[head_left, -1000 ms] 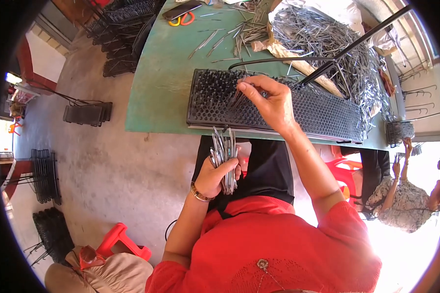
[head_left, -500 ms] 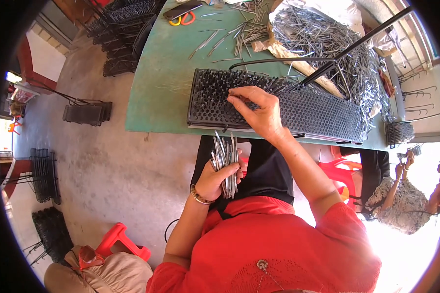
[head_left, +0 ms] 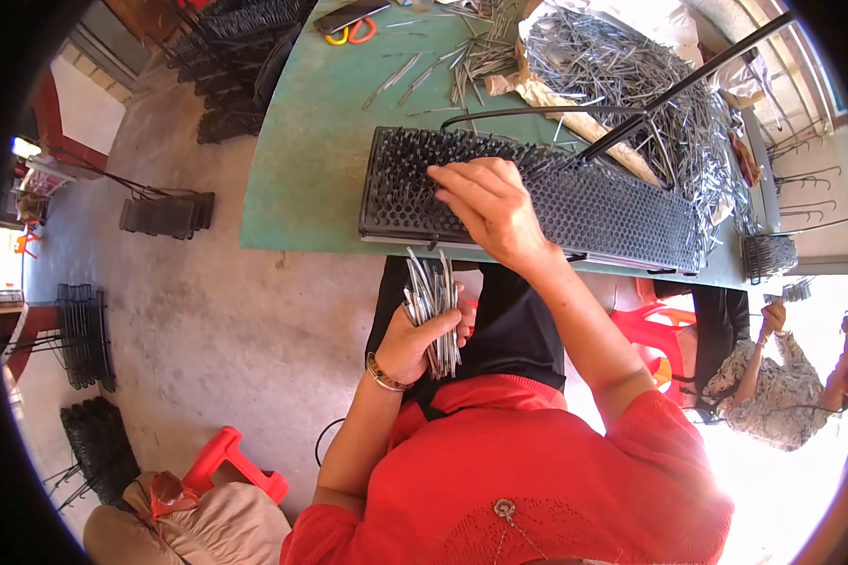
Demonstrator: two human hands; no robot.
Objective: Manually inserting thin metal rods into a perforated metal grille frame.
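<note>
My left hand (head_left: 407, 347) is wrapped round a bundle of thin silvery metal rods (head_left: 428, 299), held upright over my lap below the table edge. My right hand (head_left: 499, 212) reaches over a long black perforated rack (head_left: 622, 212) with rows of small round holes. Its fingers are drawn together, pointing left and down; whatever they hold, if anything, is hidden. Many dark rods (head_left: 400, 174) stand up from the holes at the rack's left end. The holes towards the right look unfilled.
A large heap of metal rods (head_left: 612, 61) lies behind the rack on torn paper. Loose rods (head_left: 396, 77) and orange-yellow scissors (head_left: 361, 32) are on the green table (head_left: 297, 179). A black bar (head_left: 697, 80) slants over the rack. Another person (head_left: 773, 386) sits at right.
My right hand has shifted slightly left over the rack, and its fingers now lie closer together. My left hand keeps its bundle nearly in place.
</note>
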